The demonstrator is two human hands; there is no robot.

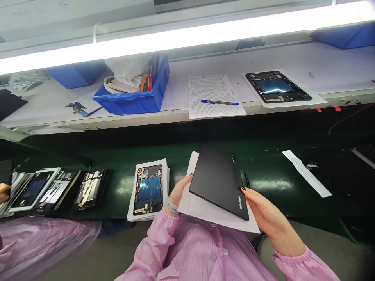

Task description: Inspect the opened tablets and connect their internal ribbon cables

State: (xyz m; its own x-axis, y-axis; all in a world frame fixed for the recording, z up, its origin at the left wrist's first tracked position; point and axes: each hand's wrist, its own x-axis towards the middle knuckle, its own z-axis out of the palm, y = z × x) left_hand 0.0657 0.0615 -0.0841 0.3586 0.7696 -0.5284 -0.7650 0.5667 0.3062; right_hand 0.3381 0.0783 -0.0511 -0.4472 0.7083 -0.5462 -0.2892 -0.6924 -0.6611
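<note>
In the head view, the front edge of the green desk (269,183) runs below a white shelf (175,89), whose lip crosses the scene farther back. A black tablet (218,179) marked POSITIVO is held tilted over the desk's front edge, close to the person's body, with a white sheet (202,208) under it. To its right, a stretch of green desk reaches to a paper strip (306,173); a thin dark tool (247,178) lies just beside the tablet. To its left, 1 opened tablet (148,189) lies on papers near the left wrist, leaving a narrower gap.

The left hand (179,191) has its grip closed on the white sheet, thumb at the tablet's left edge, the other fingers hidden underneath. The right hand (262,207) has its grip closed on the tablet's right edge, thumb beside the lettering; its remaining fingers are mostly out of sight. The tablet lies between the 2 hands.
</note>
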